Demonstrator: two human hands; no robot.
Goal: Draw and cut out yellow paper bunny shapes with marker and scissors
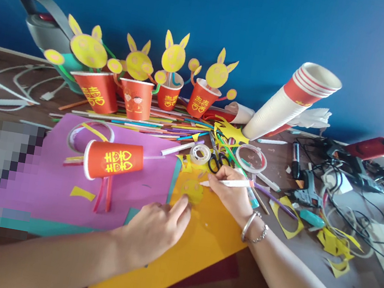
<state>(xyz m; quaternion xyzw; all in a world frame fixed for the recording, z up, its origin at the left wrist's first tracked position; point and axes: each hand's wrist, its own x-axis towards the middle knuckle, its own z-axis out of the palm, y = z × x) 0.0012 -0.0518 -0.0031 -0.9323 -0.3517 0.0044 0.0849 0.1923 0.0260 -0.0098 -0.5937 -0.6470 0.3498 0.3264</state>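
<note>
My right hand (230,190) is closed round a white marker (235,183). The marker's tip points left, at the upper right edge of a yellow paper rabbit head (192,190) with faint drawn features. My left hand (160,224) has its fingers curled, and its fingertips hold the head's lower edge against an orange paper sheet (173,259). To the left, a red paper cup (115,161) with gold characters lies on its side on purple paper (49,184), with straws sticking out of it. Black-handled scissors (219,162) lie just behind my right hand.
Several red cups with yellow rabbit heads (174,58) stand along the blue wall, behind many coloured straws (165,127). A tall leaning cup stack (291,101), tape rolls (251,159), glue guns (305,190), cables and yellow scraps (333,241) lie to the right. A grey kettle (45,28) stands back left.
</note>
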